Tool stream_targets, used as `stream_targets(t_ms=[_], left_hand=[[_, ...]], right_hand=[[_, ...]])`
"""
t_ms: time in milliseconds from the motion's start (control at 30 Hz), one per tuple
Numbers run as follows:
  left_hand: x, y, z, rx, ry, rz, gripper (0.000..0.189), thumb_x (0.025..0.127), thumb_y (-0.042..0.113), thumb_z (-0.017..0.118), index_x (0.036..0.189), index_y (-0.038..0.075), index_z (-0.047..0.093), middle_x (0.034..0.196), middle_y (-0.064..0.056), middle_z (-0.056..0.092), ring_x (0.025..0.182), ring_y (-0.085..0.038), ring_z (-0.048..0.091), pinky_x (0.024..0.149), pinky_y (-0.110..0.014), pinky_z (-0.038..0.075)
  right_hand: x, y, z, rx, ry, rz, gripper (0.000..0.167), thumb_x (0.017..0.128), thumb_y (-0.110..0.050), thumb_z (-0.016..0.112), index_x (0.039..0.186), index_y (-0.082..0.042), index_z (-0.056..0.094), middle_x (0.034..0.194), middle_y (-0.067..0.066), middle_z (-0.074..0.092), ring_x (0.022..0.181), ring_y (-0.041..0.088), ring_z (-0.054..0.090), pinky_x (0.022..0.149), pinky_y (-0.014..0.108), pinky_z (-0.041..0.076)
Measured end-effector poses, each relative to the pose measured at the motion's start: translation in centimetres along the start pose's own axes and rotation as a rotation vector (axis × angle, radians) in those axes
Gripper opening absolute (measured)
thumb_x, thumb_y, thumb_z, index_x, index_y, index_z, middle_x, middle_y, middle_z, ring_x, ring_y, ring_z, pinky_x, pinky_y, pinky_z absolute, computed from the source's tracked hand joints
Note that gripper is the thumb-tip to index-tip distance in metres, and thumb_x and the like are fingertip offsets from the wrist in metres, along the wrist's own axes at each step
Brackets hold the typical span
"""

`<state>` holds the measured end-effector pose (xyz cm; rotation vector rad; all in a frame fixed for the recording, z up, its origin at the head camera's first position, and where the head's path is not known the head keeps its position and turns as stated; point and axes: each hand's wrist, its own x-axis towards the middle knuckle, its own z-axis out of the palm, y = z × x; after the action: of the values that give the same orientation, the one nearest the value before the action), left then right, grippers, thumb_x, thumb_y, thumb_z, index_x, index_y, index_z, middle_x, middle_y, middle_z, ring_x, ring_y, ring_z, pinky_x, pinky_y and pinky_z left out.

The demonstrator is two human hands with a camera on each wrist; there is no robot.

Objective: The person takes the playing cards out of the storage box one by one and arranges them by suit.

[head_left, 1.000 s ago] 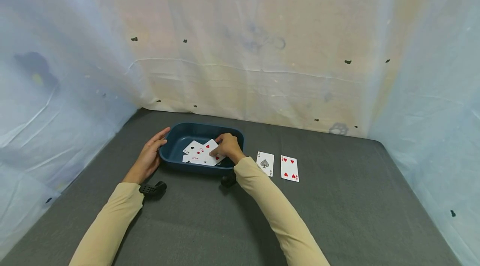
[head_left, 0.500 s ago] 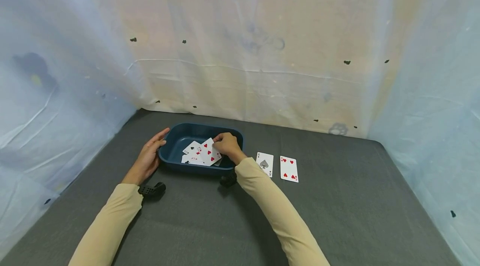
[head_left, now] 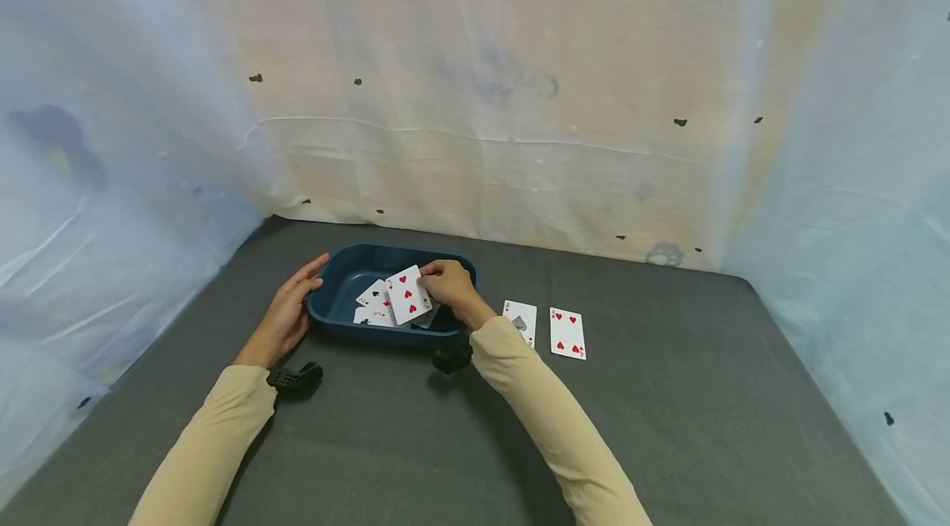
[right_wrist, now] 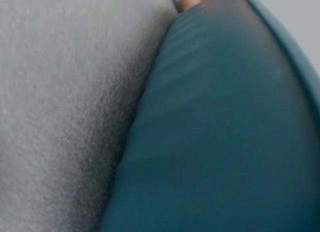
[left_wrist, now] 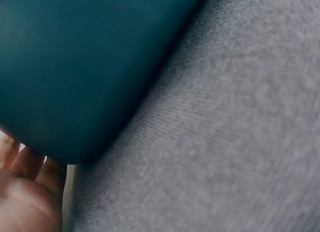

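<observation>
In the head view a dark blue plastic bin (head_left: 349,258) holds several playing cards (head_left: 374,315) lying face up in a loose heap. My right hand (head_left: 454,287) reaches over the bin's right side and pinches a hearts playing card (head_left: 406,295) by its right edge, tilted above the others. My left hand (head_left: 288,313) rests against the bin's left end with its fingers straight. The left wrist view shows the fingers (left_wrist: 30,164) at the corner of the bin's outer wall (left_wrist: 85,81). The right wrist view is mostly bin wall (right_wrist: 215,122), which hides the right hand's hold.
An ace of spades (head_left: 521,318) and a four of hearts (head_left: 567,333) lie face up side by side on the grey cloth table (head_left: 668,394), right of the bin. A pale printed curtain (head_left: 482,97) hangs behind and along both sides.
The right hand has taken hold of the hearts card and lifted it off the heap, tilting it up and slightly left. The left hand stays against the bin.
</observation>
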<state>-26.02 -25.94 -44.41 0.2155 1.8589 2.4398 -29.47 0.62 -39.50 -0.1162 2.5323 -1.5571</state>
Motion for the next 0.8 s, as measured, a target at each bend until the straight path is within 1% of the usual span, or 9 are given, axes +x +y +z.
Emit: stream_targets(t_ms=[133, 233, 333, 433, 567, 667, 800], left_hand=[[-0.1, 0.0, -0.2, -0.002, 0.004, -0.002, 0.053, 0.107, 0.014, 0.037, 0.156, 0.010, 0.018, 0.162, -0.005, 0.000, 0.139, -0.020, 0.021, 0.085, -0.019, 0.045], [-0.2, 0.0, -0.2, 0.011, 0.010, -0.004, 0.052, 0.107, 0.015, 0.037, 0.156, 0.012, 0.020, 0.162, -0.004, 0.000, 0.140, -0.018, 0.020, 0.086, -0.019, 0.044], [-0.2, -0.1, -0.1, 0.026, 0.017, -0.003, 0.051, 0.107, 0.015, 0.037, 0.156, 0.014, 0.023, 0.162, -0.004, 0.001, 0.140, -0.020, 0.019, 0.087, -0.019, 0.044], [-0.2, -0.1, -0.1, 0.036, 0.021, -0.003, 0.051, 0.107, 0.016, 0.037, 0.156, 0.014, 0.023, 0.162, -0.004, 0.002, 0.141, -0.022, 0.019, 0.086, -0.019, 0.044], [-0.2, -0.2, -0.2, 0.047, 0.025, 0.007, 0.051, 0.107, 0.016, 0.036, 0.156, 0.013, 0.022, 0.162, -0.004, 0.002, 0.142, -0.023, 0.016, 0.086, -0.018, 0.044], [-0.2, -0.2, -0.3, 0.050, 0.031, 0.011, 0.051, 0.107, 0.017, 0.036, 0.156, 0.014, 0.023, 0.162, -0.005, 0.002, 0.142, -0.025, 0.014, 0.085, -0.017, 0.044], [-0.3, -0.1, -0.3, 0.051, 0.033, 0.007, 0.051, 0.107, 0.017, 0.037, 0.156, 0.014, 0.023, 0.162, -0.005, 0.000, 0.143, -0.026, 0.009, 0.086, -0.016, 0.043]], right_hand=[[-0.5, -0.3, -0.3, 0.064, -0.015, -0.011, 0.015, 0.094, -0.011, 0.063, 0.103, -0.002, 0.069, 0.089, 0.006, 0.065, 0.077, 0.015, 0.059, 0.065, 0.026, 0.047], [-0.9, -0.4, -0.4, 0.100, -0.003, -0.023, 0.016, 0.093, -0.010, 0.063, 0.105, 0.000, 0.068, 0.090, 0.007, 0.065, 0.078, 0.015, 0.059, 0.067, 0.026, 0.048], [-1.1, -0.5, -0.6, 0.150, 0.006, -0.030, 0.017, 0.094, -0.009, 0.062, 0.107, 0.001, 0.068, 0.091, 0.007, 0.066, 0.078, 0.015, 0.060, 0.068, 0.028, 0.050], [-1.4, -0.7, -0.8, 0.220, 0.001, -0.038, 0.017, 0.094, -0.008, 0.062, 0.107, 0.002, 0.067, 0.090, 0.008, 0.066, 0.076, 0.015, 0.062, 0.072, 0.033, 0.053], [-2.0, -1.0, -1.3, 0.303, -0.013, -0.061, 0.018, 0.093, -0.006, 0.062, 0.109, 0.003, 0.066, 0.089, 0.009, 0.066, 0.073, 0.016, 0.062, 0.079, 0.043, 0.053], [-2.6, -1.1, -1.8, 0.332, -0.021, -0.082, 0.020, 0.093, -0.005, 0.062, 0.111, 0.004, 0.065, 0.089, 0.010, 0.066, 0.073, 0.017, 0.062, 0.082, 0.048, 0.051], [-3.3, -0.8, -2.8, 0.336, -0.025, -0.103, 0.022, 0.094, -0.006, 0.061, 0.113, 0.004, 0.064, 0.089, 0.010, 0.065, 0.074, 0.016, 0.061, 0.081, 0.045, 0.051]])
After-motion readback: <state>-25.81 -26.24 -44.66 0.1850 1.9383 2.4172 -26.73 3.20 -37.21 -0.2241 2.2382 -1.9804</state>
